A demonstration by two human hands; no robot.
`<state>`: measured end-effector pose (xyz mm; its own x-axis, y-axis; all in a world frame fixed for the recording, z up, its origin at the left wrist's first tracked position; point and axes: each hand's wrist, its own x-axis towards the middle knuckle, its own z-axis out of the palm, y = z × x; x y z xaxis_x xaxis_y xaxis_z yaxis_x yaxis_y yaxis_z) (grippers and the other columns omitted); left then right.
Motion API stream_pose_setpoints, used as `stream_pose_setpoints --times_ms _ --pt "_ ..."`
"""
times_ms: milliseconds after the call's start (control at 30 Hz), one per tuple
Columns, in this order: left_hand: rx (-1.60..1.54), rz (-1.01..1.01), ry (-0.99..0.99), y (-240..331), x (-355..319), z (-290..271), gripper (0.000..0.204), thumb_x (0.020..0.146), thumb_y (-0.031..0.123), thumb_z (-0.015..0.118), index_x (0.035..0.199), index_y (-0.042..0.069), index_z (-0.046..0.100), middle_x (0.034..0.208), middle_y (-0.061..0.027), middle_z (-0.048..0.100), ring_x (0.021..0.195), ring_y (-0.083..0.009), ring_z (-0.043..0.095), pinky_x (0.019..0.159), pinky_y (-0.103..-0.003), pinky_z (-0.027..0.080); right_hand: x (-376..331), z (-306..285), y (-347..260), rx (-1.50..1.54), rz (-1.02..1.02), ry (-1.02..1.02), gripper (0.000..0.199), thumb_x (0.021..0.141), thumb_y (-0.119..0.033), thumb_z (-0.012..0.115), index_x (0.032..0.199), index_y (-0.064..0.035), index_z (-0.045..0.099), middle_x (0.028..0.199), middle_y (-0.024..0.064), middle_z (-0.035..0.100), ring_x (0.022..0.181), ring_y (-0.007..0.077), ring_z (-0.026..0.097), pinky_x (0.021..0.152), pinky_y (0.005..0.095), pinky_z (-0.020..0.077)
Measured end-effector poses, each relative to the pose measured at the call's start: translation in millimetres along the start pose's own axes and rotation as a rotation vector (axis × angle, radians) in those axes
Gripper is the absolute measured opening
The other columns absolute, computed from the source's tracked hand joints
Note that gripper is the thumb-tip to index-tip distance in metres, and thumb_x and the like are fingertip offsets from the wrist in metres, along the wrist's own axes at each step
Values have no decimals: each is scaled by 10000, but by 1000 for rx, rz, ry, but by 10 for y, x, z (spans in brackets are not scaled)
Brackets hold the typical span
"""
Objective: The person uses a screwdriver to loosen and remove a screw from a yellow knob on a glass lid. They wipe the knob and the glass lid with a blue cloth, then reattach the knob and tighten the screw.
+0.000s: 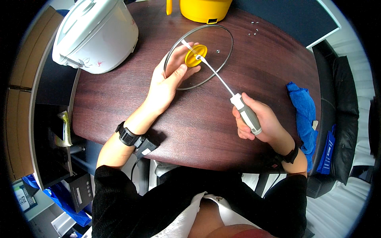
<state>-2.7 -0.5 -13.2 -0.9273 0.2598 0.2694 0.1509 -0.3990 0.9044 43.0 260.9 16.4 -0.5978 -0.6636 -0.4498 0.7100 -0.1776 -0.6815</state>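
Observation:
My left hand (168,79) holds a round glass lid (220,39) with a metal rim, tilted above the table. Its thumb and fingers are closed around the yellow round knob (202,50) at the lid's middle. In my right hand (265,119) is a screwdriver (247,113) with a grey and white handle, the fist wrapped round it. The screwdriver's shaft runs up and left, and its tip meets the centre of the knob. A small screw-like metal piece (218,51) shows through the glass.
A white rice cooker (105,39) stands at the far left of the dark wooden table (190,131). A yellow pot (204,10) is at the back edge. Several small metal pieces (254,30) lie at the back right. A blue cloth (301,107) hangs at the right edge.

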Motion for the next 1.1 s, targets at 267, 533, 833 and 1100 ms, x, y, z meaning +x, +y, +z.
stream_pose_setpoints --times_ms 267,533,833,1100 --pt "17 2 -9 5 -2 -13 516 991 135 495 1455 10 309 1517 -158 337 1390 -290 360 1118 -495 366 2 -19 16 65 14 -57 517 1062 -417 223 904 -37 536 528 50 504 371 138 413 441 271 391" --pt "3 12 -1 -23 -6 -8 438 1003 45 414 1437 23 358 1502 -147 364 1397 -276 357 1100 -440 402 8 -22 23 117 50 -88 513 1062 -415 213 905 -45 532 522 41 490 371 129 402 438 277 385" --pt "57 24 -35 -2 3 -30 503 989 160 510 1439 9 345 1511 -160 349 1387 -289 365 1115 -487 368 10 -181 -116 147 100 -125 513 1059 -418 217 889 -60 543 501 -8 457 347 94 390 391 253 355" --pt "117 31 -67 50 4 -34 490 988 169 516 1425 -2 372 1491 -174 381 1383 -294 374 1121 -491 359 29 -319 -253 179 140 -173 501 1059 -408 227 831 -82 531 474 -36 430 317 63 364 340 216 316"
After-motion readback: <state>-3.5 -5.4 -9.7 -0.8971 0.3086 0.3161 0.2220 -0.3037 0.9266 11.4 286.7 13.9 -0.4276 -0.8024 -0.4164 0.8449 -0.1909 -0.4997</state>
